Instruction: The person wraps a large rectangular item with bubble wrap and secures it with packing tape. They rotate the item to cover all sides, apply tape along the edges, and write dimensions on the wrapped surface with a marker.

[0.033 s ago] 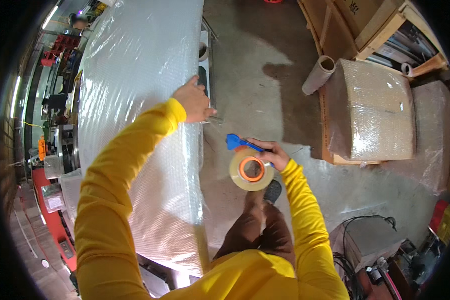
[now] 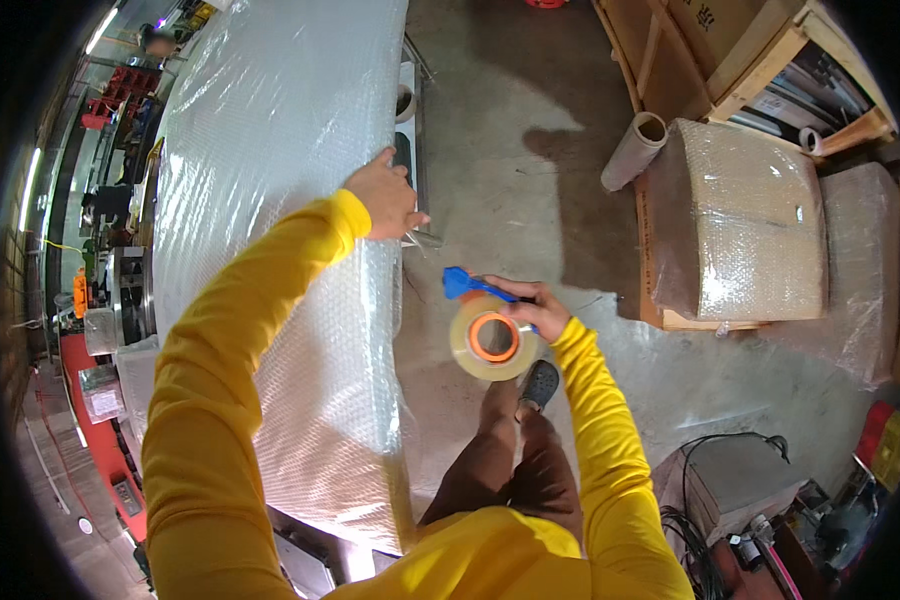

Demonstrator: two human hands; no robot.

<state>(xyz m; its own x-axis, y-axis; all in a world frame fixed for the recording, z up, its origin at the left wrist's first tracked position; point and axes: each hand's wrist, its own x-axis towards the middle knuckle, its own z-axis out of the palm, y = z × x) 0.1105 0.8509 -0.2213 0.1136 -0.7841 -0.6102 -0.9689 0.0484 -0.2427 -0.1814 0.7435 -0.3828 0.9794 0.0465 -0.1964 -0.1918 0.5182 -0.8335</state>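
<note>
A large flat bundle under clear bubble wrap [image 2: 290, 130] takes up the left side, reaching from near my body to the far edge. My left hand [image 2: 382, 200] rests on its right edge, fingers bent over the wrap. By the thumb a clear strip [image 2: 426, 239] sticks out past the edge; whether it is tape or film I cannot tell. In my right hand [image 2: 538, 305] is a blue tape dispenser [image 2: 460, 284], gripped by the handle. The roll of clear tape [image 2: 467, 350] on it has an orange core and hangs over the floor, apart from the bundle.
A cardboard tube-like roll [image 2: 634, 151] stands beside a bubble-wrapped box [image 2: 755, 225] at the right. Behind them is a wooden crate [image 2: 725, 105]. A grey box with black cable [image 2: 735, 480] sits at the lower right. My shoe [image 2: 540, 383] is on the concrete floor.
My right hand and the tape dispenser have shifted slightly left. My left hand stays at the wrap's edge, a touch higher. More of my legs and shoe shows.
</note>
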